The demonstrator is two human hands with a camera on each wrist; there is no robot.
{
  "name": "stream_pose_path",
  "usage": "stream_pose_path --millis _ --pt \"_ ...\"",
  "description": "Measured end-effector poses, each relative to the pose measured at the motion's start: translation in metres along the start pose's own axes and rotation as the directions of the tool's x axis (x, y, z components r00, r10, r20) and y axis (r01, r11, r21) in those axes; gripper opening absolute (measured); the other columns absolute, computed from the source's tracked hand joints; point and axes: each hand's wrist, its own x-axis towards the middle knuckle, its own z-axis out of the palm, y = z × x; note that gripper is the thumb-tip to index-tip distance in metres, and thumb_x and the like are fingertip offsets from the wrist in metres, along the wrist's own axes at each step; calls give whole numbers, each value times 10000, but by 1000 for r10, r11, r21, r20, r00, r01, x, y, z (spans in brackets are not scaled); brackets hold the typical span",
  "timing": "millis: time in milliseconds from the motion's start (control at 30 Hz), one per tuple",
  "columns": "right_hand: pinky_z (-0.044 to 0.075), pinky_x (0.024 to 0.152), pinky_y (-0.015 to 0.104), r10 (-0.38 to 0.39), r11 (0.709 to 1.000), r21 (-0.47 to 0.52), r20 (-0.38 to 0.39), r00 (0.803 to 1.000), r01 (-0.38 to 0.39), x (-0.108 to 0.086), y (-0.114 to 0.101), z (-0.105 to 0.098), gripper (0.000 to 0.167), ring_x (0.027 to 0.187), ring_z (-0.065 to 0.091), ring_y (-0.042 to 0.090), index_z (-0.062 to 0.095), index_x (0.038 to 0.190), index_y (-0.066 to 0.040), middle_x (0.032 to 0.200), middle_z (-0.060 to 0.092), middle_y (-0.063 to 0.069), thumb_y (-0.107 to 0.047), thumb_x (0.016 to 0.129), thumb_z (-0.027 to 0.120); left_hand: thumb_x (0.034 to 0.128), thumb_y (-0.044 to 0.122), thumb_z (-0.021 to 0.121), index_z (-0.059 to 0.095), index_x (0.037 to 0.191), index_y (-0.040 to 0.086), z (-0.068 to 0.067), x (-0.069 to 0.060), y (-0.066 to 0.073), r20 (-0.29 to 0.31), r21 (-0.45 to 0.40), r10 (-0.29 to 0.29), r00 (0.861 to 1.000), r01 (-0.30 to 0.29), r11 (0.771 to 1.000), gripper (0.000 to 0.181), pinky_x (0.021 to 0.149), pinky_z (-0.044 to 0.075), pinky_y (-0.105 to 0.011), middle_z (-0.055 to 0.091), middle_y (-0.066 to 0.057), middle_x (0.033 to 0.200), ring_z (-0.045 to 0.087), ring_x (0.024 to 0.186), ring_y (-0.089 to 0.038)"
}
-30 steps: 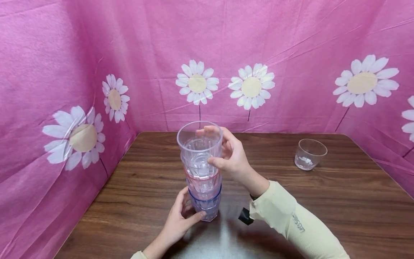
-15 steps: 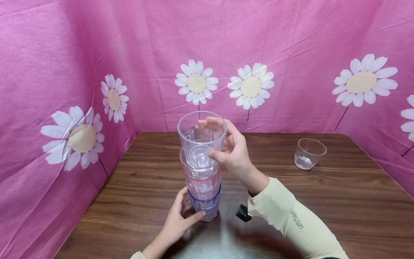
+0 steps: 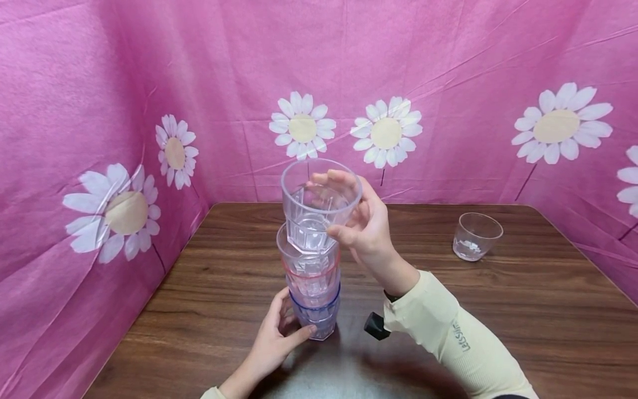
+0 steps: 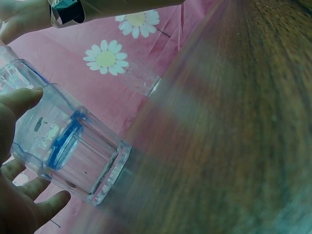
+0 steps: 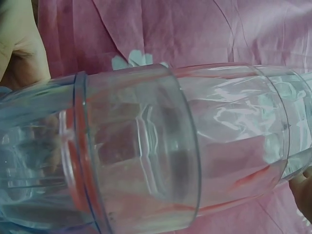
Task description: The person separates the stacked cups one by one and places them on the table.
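Note:
A tall nest of clear plastic tumblers stands upright on the table in the head view. Its lowest tumbler is blue-rimmed [image 3: 321, 317], with a red-rimmed tumbler [image 3: 301, 284] and another clear one [image 3: 287, 250] above it. My right hand [image 3: 371, 224] holds the topmost clear tumbler [image 3: 295, 213], thumb in front and fingers behind. This tumbler is raised, its base still overlapping the rim below; whether they touch I cannot tell. Around the foot of the nest my left hand [image 3: 274, 335] grips the blue-rimmed tumbler, thumb on the near side. The left wrist view shows that thumb and fingers about the tumbler [image 4: 97, 156].
A short clear glass [image 3: 473, 244] with whitish marks low on it stands at the right on the brown wooden table [image 3: 214, 288]. Pink cloth [image 3: 229, 66] printed with daisies closes off the back and sides. A black wrist device [image 3: 376, 326] hangs below the right sleeve.
My right hand has risen and shifted slightly right with the top tumbler, drawing it up out of the nest. The left hand and lower tumblers have stayed put.

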Motion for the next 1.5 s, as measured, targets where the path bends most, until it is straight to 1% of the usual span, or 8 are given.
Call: stream_pose_path --millis 200,300,433,667,867,1133,1500 --pt "465 1046 445 -27 1000 -7 -20 999 27 1 -5 1 620 1202 587 282 564 1282 -81 1278 617 88 -233 771 881 816 -10 777 402 1424 18 0 0 1 3 -15 -16 1000 16 1000 715 949 527 -335 573 -192 1322 590 1161 -147" --pt "455 1055 461 -40 999 -12 -37 999 40 2 -9 1 633 1210 579 288 561 1281 -72 1280 612 96 -246 767 884 817 -8 776 392 1431 15 0 0 2 9 -12 -9 1000 9 1000 725 953 526 -339 567 -192 1331 584 1171 -149" --pt "432 1070 498 -52 999 1 -58 997 52 2 -11 -3 650 1219 567 311 550 1280 -47 1281 604 118 -226 756 892 817 0 778 394 1432 25 0 0 1 8 -8 -14 1000 14 1000 726 957 523 -338 570 -178 1333 582 1175 -150" --pt "458 1050 475 -38 999 2 -89 995 38 -2 -10 -11 644 1219 571 306 541 1279 -55 1287 605 120 -232 765 886 817 -10 774 397 1426 22 0 0 2 2 -12 -29 1000 29 999 717 954 524 -336 577 -189 1320 600 1148 -163" --pt "458 1045 495 -54 997 45 -98 994 58 -5 -11 -20 646 1226 560 319 530 1277 -7 1289 600 156 -157 758 883 814 -30 771 411 1408 11 1 -1 3 -5 -10 -31 1000 31 999 696 924 536 -329 592 -223 1291 633 1078 -182" --pt "455 1053 473 -55 998 36 -123 991 60 -8 -13 -27 650 1221 562 329 530 1270 14 1277 600 169 -169 757 885 810 -37 772 408 1411 3 0 -1 4 -9 -8 -34 999 34 999 704 931 536 -333 593 -226 1288 625 1093 -173" --pt "464 1046 461 -53 997 41 -141 989 60 -11 -16 -32 619 1218 568 340 536 1267 18 1273 604 180 -148 771 868 818 -26 770 407 1411 1 -1 0 3 4 -1 -13 1000 13 1000 696 943 531 -336 595 -221 1289 607 1129 -159"
